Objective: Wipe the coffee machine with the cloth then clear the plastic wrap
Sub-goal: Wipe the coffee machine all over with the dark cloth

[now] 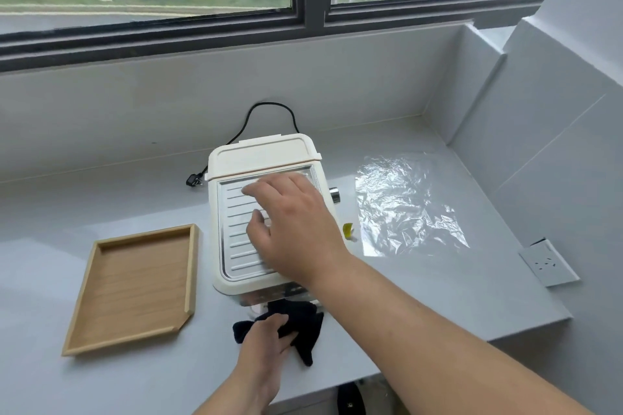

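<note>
Midway, left hand (269, 335) grips black cloth (300, 320) at coffee machine (236, 212); right hand (293, 222) spread flat, empty; plastic wrap (404, 205) uncleared

One coffee machine (266, 212) stood on the worktop (438, 280), with one wooden tray (135, 286) to its left, one sheet of plastic wrap (404, 205) to its right, one dark cloth (303, 320) near, and two hands: left hand (266, 344), right hand (296, 229).

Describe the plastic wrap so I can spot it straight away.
Start at the cream coffee machine in the middle of the grey counter. Look to its right, past the side knob: the plastic wrap lies spread flat there. It is the only clear, crinkled, glossy sheet there.
</note>
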